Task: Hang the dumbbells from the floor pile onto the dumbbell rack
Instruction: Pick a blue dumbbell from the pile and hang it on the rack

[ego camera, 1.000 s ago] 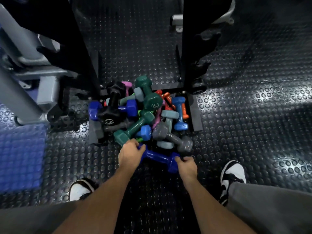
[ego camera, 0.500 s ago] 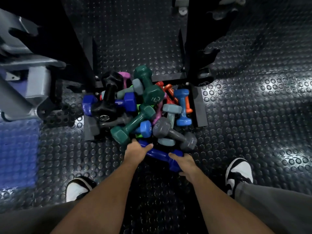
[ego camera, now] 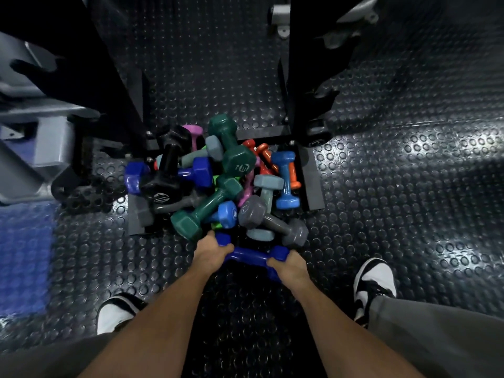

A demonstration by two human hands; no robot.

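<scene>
A dark blue dumbbell (ego camera: 249,255) lies crosswise at the near edge of the floor pile. My left hand (ego camera: 211,252) grips its left head and my right hand (ego camera: 289,267) grips its right head. Behind it the pile (ego camera: 218,184) holds several dumbbells: green, grey, black, blue, orange and pink ones, heaped between the feet of the black dumbbell rack. The rack's two uprights (ego camera: 302,77) rise at the back, with hooks on the right one.
Black studded rubber floor (ego camera: 409,200) all around. My two white-and-black shoes stand left (ego camera: 116,313) and right (ego camera: 375,282) of my arms. A grey machine frame (ego camera: 30,137) and a blue mat (ego camera: 24,255) are at the left.
Both hands have closed round the heads of the dark blue dumbbell, and it now lies more level and a little nearer to me. The view has tilted down slightly.
</scene>
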